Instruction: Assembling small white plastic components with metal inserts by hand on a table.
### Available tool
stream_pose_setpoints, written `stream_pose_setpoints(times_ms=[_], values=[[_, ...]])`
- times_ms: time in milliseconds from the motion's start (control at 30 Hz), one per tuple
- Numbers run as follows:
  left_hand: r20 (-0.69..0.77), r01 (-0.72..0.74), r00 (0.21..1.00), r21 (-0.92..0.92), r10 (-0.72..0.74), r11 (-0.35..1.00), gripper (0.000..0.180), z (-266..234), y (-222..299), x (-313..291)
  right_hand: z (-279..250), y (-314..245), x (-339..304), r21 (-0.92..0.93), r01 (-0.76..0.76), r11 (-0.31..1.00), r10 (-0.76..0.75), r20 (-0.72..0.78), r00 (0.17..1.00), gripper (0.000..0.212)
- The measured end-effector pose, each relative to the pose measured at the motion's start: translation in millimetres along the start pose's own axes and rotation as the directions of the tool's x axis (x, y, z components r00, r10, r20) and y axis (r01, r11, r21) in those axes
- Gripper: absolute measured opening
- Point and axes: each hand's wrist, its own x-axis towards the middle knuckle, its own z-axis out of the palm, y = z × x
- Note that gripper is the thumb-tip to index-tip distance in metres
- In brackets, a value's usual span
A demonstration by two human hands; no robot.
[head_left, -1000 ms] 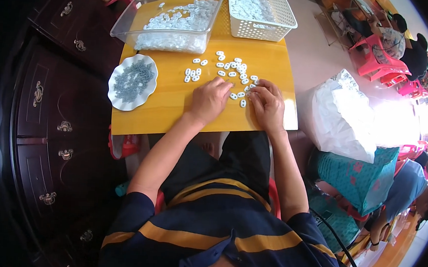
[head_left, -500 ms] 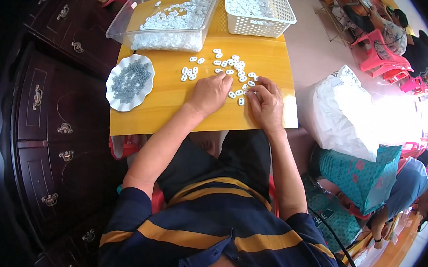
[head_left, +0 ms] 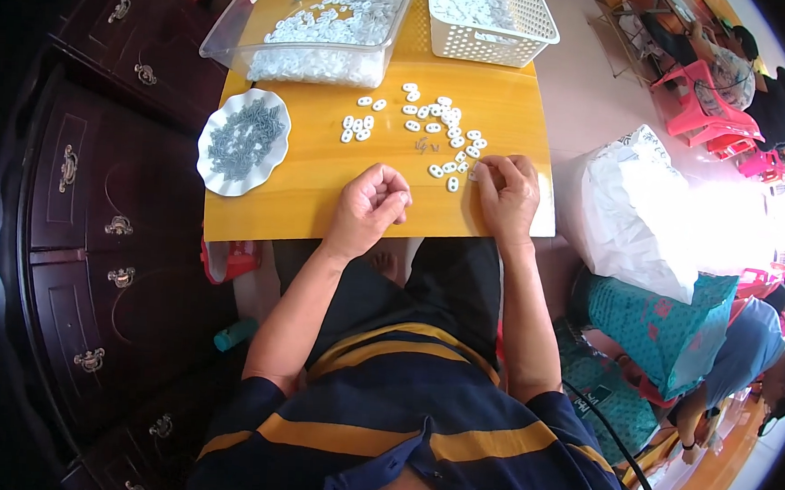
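Observation:
My left hand (head_left: 370,207) is over the near part of the yellow table, its fingers curled in and the thumb against them; whatever it may hold is hidden. At the table's right side, my right hand (head_left: 509,198) has thumb and fingertips closed at a small white oval piece (head_left: 473,173). Several white oval pieces (head_left: 451,115), each with two dark holes, are scattered beyond that hand. Between the hands and this scatter lies a small bunch of thin grey pins (head_left: 427,146). A separate cluster of white pieces (head_left: 358,129) lies farther left.
A scalloped white dish (head_left: 204,151) of grey pins stands at the table's left. At the back are a clear bin (head_left: 230,50) and a perforated white basket (head_left: 491,51), both with white pieces. Dark drawers (head_left: 103,185) flank the left; bags (head_left: 608,203) and other people are right.
My left hand has drawn back toward me from the white pieces, and the grey pins show on the table there. My right hand has shifted slightly nearer. The view has moved a little.

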Motion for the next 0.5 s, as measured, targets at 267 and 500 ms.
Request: stream_pose_setpoints(times_ms=[267, 500], values=[[-0.019, 0.054, 0.998, -0.006, -0.054, 0.999, 0.006, 4.5, -9.7, -1.6, 2.3, 3.1, 1.8, -0.07, 0.072, 0.995, -0.071, 0.019, 0.997, 0.012], [-0.02, 0.028, 0.999, -0.004, -0.028, 1.0, 0.008, 11.5, -8.4, -3.4, -2.8, 10.6, -6.1, 0.286, -0.187, 0.94, 0.163, 0.104, 0.981, 0.009]])
